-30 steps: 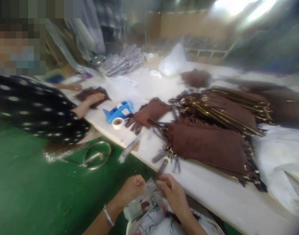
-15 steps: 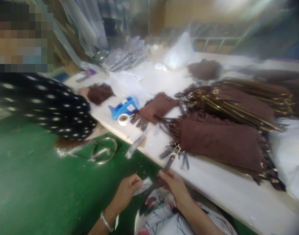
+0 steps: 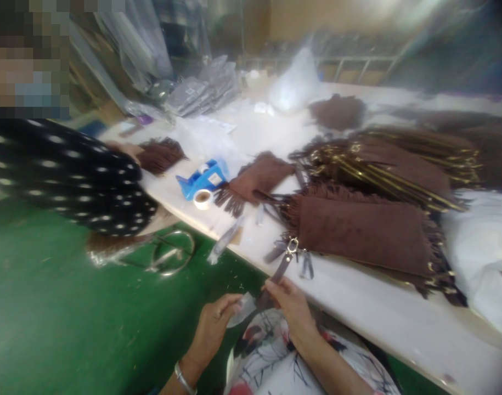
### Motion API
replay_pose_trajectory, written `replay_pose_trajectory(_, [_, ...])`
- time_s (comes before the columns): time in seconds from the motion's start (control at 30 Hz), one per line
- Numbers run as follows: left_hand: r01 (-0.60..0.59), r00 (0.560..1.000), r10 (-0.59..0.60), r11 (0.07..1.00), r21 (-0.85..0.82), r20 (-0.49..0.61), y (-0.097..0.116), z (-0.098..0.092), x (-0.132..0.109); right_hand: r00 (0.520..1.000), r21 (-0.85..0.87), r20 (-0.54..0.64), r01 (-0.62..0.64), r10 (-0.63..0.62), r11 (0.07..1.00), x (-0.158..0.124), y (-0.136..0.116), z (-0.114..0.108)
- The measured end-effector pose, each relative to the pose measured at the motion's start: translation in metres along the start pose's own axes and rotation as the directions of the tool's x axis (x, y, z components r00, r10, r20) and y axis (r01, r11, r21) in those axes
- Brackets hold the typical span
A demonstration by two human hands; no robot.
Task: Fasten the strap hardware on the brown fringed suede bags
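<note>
My left hand (image 3: 218, 323) pinches a small translucent plastic sleeve (image 3: 243, 309) over my lap. My right hand (image 3: 288, 302) is closed on a dark brown strap (image 3: 280, 270), whose metal clasp (image 3: 292, 245) rests at the corner of a fringed brown bag (image 3: 361, 236). The strap's lower end runs toward the plastic sleeve; whether it goes inside I cannot tell. Short dark straps (image 3: 307, 264) lie beside the clasp on the white table (image 3: 349, 296).
A blue tape dispenser (image 3: 203, 178) and a tape roll (image 3: 203, 198) stand near the table edge. Another fringed piece (image 3: 262, 176) and bags with gold chains (image 3: 382, 159) lie further back. At left, a co-worker's dotted sleeve (image 3: 82, 175) reaches over the table.
The view has shifted slightly, so the table things sit a little further left. My left hand has turned a bit, with the plastic sleeve tilted up; my right hand still grips the strap.
</note>
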State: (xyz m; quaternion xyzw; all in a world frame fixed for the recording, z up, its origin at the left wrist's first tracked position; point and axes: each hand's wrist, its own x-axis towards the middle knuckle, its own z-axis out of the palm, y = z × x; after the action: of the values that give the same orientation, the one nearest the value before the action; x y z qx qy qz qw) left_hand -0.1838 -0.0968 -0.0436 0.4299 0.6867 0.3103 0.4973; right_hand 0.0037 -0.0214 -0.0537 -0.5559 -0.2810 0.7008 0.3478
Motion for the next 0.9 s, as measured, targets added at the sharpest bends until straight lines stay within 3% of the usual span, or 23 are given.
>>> replay_pose_trajectory(0.2, [-0.013, 1.0, 0.013, 0.995, 0.103, -0.006, 0.006, 0.005, -0.005, 1.0, 0.026, -0.016, 0.006, -0.006, 1.0, -0.001, -0.001, 0.003])
replay_pose_trajectory(0.37, [-0.075, 0.997, 0.075, 0.995, 0.064, 0.002, 0.013, 0.006, -0.006, 0.999, 0.082, -0.043, 0.008, -0.004, 0.997, -0.001, -0.005, 0.006])
replay_pose_trajectory(0.57, [-0.067, 0.997, 0.069, 0.997, 0.036, -0.044, 0.014, 0.015, -0.01, 1.0, 0.122, -0.013, -0.01, 0.011, 0.992, -0.004, -0.006, 0.008])
replay_pose_trajectory(0.77, [0.079, 0.99, -0.105, 0.967, -0.242, -0.096, 0.036, 0.041, -0.009, 0.997, 0.13, 0.061, -0.047, 0.039, 0.99, -0.001, 0.001, -0.001])
replay_pose_trajectory(0.9, [0.146, 0.978, -0.192, 0.913, -0.382, -0.086, 0.047, 0.048, -0.004, 0.989, 0.122, 0.113, -0.105, 0.092, 0.987, 0.0, -0.002, -0.007])
